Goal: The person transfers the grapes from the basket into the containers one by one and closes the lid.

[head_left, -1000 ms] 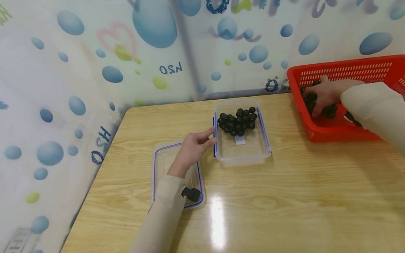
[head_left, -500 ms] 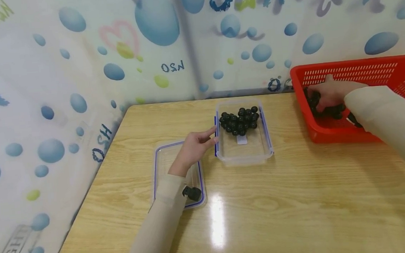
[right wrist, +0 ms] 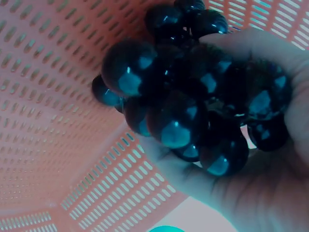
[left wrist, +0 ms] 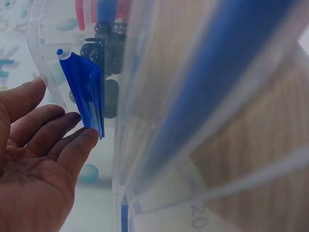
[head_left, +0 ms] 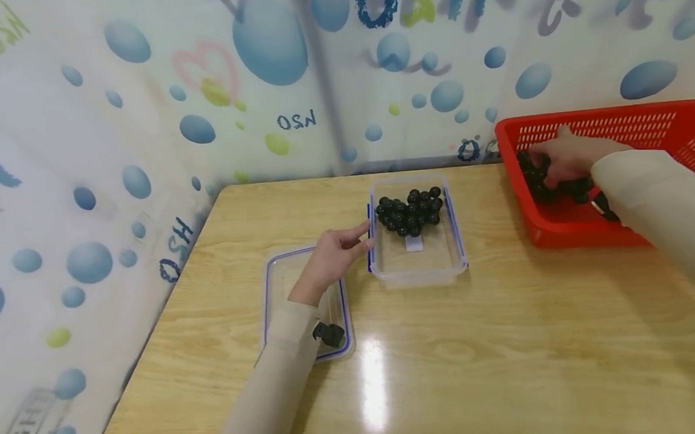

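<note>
Right hand (head_left: pixel 571 158) — shifted slightly rightward — grips black grapes (right wrist: pixel 176 118); left hand (head_left: pixel 335 253), fingers loose, still at latch (left wrist: pixel 86 92).

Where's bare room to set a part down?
Bare: table between box and basket; the near stretch right of the lid; box's near half. Crowded: box's far half, with grapes; basket's left end, where the right hand grips a bunch; box's left side, by the left hand.
</note>
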### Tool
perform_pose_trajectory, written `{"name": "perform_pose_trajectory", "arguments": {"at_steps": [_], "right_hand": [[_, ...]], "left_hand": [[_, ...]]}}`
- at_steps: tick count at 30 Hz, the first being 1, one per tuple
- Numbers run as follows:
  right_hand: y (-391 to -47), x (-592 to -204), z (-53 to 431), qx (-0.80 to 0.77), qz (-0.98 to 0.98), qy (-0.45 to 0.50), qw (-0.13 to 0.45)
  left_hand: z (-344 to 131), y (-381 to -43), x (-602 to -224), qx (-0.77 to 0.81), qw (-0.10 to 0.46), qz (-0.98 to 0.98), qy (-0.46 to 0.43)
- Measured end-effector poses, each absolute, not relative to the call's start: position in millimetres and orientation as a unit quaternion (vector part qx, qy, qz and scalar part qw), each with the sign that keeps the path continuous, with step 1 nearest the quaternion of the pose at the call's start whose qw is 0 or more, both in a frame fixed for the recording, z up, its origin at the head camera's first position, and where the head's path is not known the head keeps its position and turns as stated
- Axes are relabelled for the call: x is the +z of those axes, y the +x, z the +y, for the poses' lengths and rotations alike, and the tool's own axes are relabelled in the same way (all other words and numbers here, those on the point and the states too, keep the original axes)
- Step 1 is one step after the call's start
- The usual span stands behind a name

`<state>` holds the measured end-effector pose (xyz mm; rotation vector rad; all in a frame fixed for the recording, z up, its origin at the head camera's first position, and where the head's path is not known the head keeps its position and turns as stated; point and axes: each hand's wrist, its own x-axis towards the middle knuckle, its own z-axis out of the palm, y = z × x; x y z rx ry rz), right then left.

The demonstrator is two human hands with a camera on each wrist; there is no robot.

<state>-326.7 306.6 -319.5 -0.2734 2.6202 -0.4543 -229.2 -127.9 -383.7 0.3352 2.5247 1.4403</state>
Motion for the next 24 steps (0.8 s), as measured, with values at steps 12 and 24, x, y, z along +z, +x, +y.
{"name": "perform_pose_trajectory", "arguments": {"at_steps": [12,24], "right_hand": [[-318,-305,310,-0.132,0.964,-0.12,0.195],[-310,-259,321,-0.093,0.975,-0.139,0.145]], "left_hand": [[-123,-225,-388,0.49,0.117,0.856,0.11],[-126,-227,-380,0.469,0.115,0.87,0.099]]}}
